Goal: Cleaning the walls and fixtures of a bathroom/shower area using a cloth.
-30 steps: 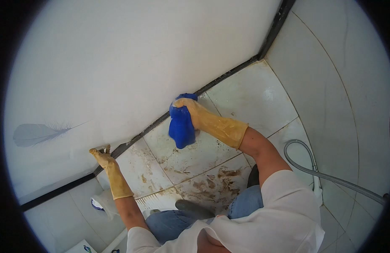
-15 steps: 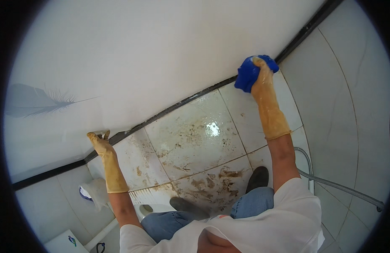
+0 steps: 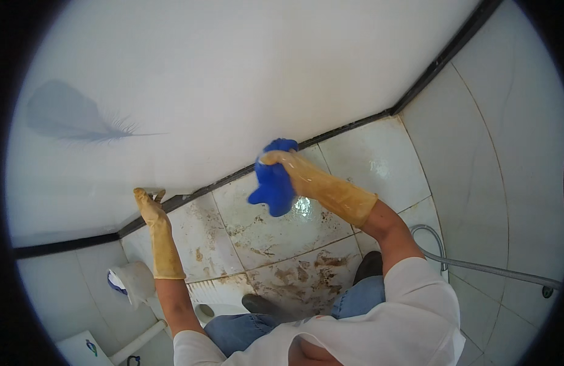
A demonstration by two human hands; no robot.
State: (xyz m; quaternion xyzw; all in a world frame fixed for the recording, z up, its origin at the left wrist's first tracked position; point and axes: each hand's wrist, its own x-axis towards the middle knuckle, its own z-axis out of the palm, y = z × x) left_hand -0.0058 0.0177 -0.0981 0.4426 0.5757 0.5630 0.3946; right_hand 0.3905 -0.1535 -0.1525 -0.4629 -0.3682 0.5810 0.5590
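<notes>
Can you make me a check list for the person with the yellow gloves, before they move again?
1. Gloves on both hands: ok, yellow on the left hand and right hand.
2. Blue cloth held: ok, in the right hand.
3. Left hand firmly gripping the white panel: cannot tell.
4. Floor tiles clean: not ok, brown smears remain.
5. Hose away from the dark shoes: ok, it is off to the right.
</notes>
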